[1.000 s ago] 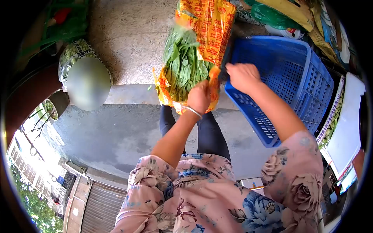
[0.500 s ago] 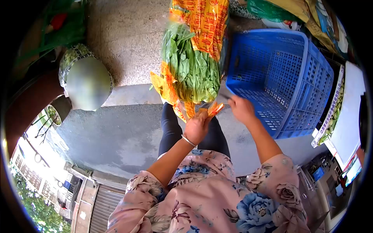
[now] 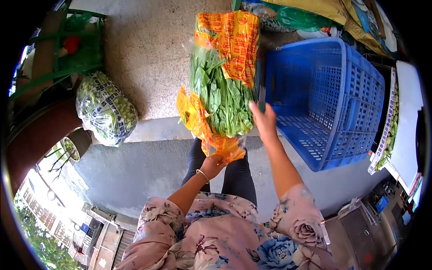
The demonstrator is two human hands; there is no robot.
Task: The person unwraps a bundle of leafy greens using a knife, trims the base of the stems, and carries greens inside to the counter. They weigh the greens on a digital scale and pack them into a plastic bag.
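Note:
A bundle of leafy greens (image 3: 222, 101) lies in front of me, in a torn clear plastic bag with orange wrapping (image 3: 238, 49) printed in red. My left hand (image 3: 213, 165) is closed on a loose flap of this orange plastic at the near end. To the right of the greens, my right hand (image 3: 264, 120) grips a knife (image 3: 262, 101); its green handle shows and the blade points away from me. The knife is close beside the bag's right edge; whether it touches cannot be seen.
A blue plastic crate (image 3: 330, 108) lies on its side at the right. A clear bag of green produce (image 3: 108, 108) sits at the left, near a green metal frame (image 3: 56, 56). A concrete step edge (image 3: 157, 130) runs across beneath the greens. More bags lie at the upper right.
The knife has risen away from me along the bag's right side. My left hand has drawn the orange flap slightly towards me and left, spreading it out. The view has shifted a little.

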